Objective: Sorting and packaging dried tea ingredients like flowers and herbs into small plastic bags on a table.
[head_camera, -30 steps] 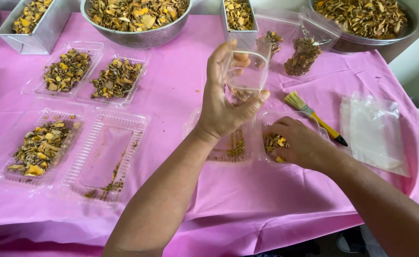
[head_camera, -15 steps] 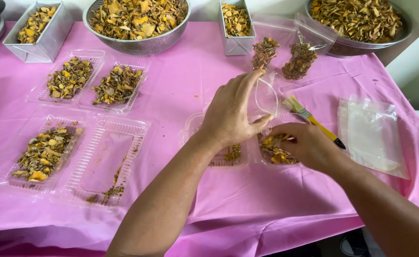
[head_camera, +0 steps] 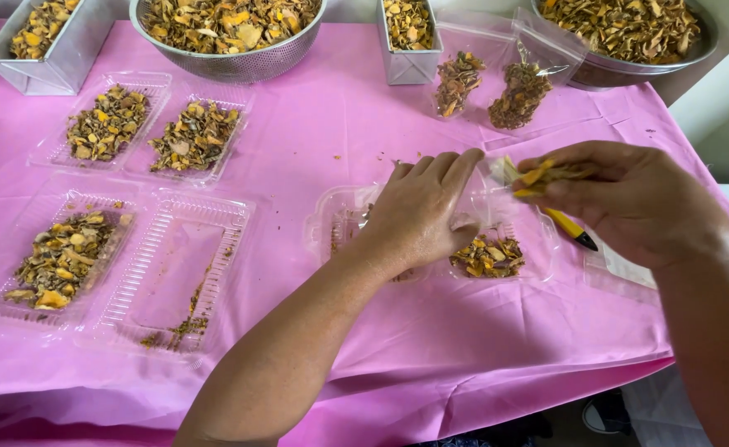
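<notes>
The left hand lies flat on a clear hinged tray, blocking its near-left half; the right hand hangs just right of it, pinching dried pieces above the tray's filled half. Between the hands only a narrow gap shows. A yellow brush lies under the right hand. Bare pink cloth opens beyond the left fingers, up to two bags. Left of that hand, an open tray stands well apart.

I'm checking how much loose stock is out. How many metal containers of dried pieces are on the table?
4, all along the far edge: a rectangular tin at far left, a round colander, a small rectangular tin at centre, and a round bowl at far right. More may sit out of view.
</notes>
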